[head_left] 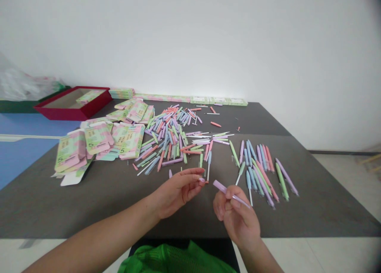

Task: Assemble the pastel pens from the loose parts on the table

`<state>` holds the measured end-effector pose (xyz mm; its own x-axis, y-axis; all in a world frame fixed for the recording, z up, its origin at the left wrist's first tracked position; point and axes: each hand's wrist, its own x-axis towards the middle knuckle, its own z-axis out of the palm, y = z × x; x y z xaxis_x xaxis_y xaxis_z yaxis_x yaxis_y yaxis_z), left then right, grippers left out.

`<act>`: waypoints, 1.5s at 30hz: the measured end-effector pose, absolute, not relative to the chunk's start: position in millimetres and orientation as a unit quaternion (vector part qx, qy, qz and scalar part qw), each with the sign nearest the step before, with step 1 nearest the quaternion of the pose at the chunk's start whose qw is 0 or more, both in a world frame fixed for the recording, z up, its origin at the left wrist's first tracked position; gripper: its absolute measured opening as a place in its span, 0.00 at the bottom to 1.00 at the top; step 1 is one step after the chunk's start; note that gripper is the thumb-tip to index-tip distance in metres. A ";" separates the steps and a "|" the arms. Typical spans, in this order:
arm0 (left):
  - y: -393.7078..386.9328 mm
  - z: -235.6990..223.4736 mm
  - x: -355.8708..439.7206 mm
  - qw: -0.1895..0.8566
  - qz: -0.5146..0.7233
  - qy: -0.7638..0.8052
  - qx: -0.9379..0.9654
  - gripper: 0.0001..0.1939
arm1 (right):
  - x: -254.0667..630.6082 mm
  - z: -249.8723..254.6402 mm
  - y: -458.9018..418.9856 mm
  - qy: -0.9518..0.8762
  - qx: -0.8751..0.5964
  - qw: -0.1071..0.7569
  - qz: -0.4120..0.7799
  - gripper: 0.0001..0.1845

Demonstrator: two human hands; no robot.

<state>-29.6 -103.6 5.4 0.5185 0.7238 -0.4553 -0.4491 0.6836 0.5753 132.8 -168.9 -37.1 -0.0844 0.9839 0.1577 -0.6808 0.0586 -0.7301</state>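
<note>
The right hand (pixel 238 219) holds a lilac pen (pixel 229 192) slantwise, its barrel pointing up to the left and a thin white end sticking out to the lower right. That grip is closed, with thumb and curled fingers around the barrel. The left hand (pixel 178 193) comes in from the lower left, its grip almost shut, pinching a small pink piece (pixel 203 181) between thumb and fingertips; the piece is too small to make out clearly. The hands sit near each other but apart, above the dark grey counter (pixel 184 225). Just beyond them, a loose heap of pastel pens and pen parts (pixel 169 140) spreads across the middle of the counter, while a tidier group of pastel pens (pixel 258 171) lies side by side to the right. Stacks of printed green-and-pink cardboard boxes (pixel 98 138) lie left of the heap, and a red tray (pixel 73 114) stands beyond them. A row of flat boxes (pixel 190 99) lines the far edge by the wall. Green mesh fabric (pixel 175 261) shows below the near edge.
</note>
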 end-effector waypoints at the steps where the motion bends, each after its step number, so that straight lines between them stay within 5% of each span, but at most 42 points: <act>1: -103.9 4.5 -29.6 0.856 0.337 0.344 0.190 0.12 | 133.0 -36.4 -168.7 -0.350 -0.220 0.641 0.647 0.06; 21: -107.7 -0.6 -22.9 0.857 0.320 0.360 0.182 0.14 | 125.8 -37.6 -170.1 -0.407 -0.304 0.655 0.560 0.06; 32: -95.8 -8.1 -25.0 0.841 0.322 0.369 0.229 0.13 | 126.5 -43.8 -167.2 -0.412 -0.308 0.597 0.616 0.06; 45: -96.6 -3.4 -22.6 0.783 0.371 0.385 0.318 0.15 | 124.1 -40.5 -165.9 -0.360 -0.285 0.626 0.631 0.08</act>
<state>-22.6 -96.6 -3.4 0.4276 0.8265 -0.3661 -0.3361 0.5213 0.7844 124.1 -165.9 -40.5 -0.0549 0.9942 0.0922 -0.5841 0.0429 -0.8106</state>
